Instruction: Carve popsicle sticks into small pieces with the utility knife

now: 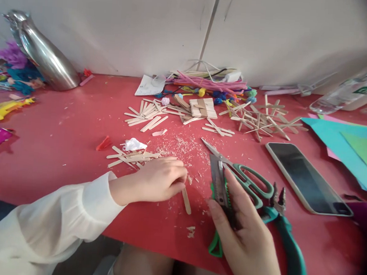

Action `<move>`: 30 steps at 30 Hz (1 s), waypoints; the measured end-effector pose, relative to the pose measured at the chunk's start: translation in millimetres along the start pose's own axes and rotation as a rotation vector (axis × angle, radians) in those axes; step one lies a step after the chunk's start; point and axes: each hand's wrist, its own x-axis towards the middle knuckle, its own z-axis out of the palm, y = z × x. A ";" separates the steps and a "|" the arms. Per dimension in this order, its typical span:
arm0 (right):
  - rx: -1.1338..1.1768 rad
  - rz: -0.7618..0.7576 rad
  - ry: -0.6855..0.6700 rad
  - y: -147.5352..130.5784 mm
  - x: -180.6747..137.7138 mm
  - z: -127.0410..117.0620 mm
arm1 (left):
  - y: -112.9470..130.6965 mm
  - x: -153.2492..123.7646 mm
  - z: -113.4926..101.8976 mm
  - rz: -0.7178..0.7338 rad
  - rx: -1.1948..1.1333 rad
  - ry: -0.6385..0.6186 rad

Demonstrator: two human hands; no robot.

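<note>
My left hand [160,179] pinches a wooden craft stick [186,200] and holds it flat on the red table [63,122]. My right hand [246,236] grips a green utility knife [219,189], its blade pointing away from me, just right of the stick. Wood shavings [183,148] are scattered around the stick. Green-handled scissors [240,174] lie directly behind the knife. Teal-handled pliers [285,231] rest beside my right hand.
A dark phone [307,178] lies at the right. Loose craft sticks [147,116], a stacked bundle [202,107], glued stick stars [265,119] and pipe cleaners [211,83] fill the back. Coloured paper [347,145] is far right, a steel flask [42,52] far left.
</note>
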 end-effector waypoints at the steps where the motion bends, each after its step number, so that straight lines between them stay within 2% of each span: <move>1: 0.035 0.040 0.029 -0.1 -0.7 0.2 | 0.3 0.0 0.8 -0.009 -0.039 0.035; 4: 0.180 0.182 0.093 -3.0 -1.2 2.0 | 4.8 -1.2 0.3 -0.024 -0.172 0.128; 10: 0.496 0.368 -0.008 -24.5 1.1 11.4 | 10.2 -7.0 -6.1 -0.068 -0.373 0.271; 13: 0.570 0.341 0.017 -41.4 4.7 18.5 | 7.1 -8.0 -7.8 -0.117 -0.444 0.333; 16: 0.472 0.271 0.058 -53.3 9.7 25.7 | 4.9 -6.9 -7.9 -0.153 -0.463 0.388; 19: 0.420 0.254 0.118 -55.6 12.8 30.4 | 7.1 -2.0 -8.9 -0.133 -0.441 0.400; 24: 0.494 0.288 0.268 -45.3 12.4 26.8 | 18.2 14.5 -14.9 -0.101 -0.282 0.351; 26: 0.519 0.304 0.309 -39.1 11.3 23.8 | 19.7 19.8 -14.8 -0.043 -0.210 0.344; 30: 0.619 0.406 0.233 -28.3 8.6 20.9 | 12.1 18.9 -5.5 0.125 -0.085 0.334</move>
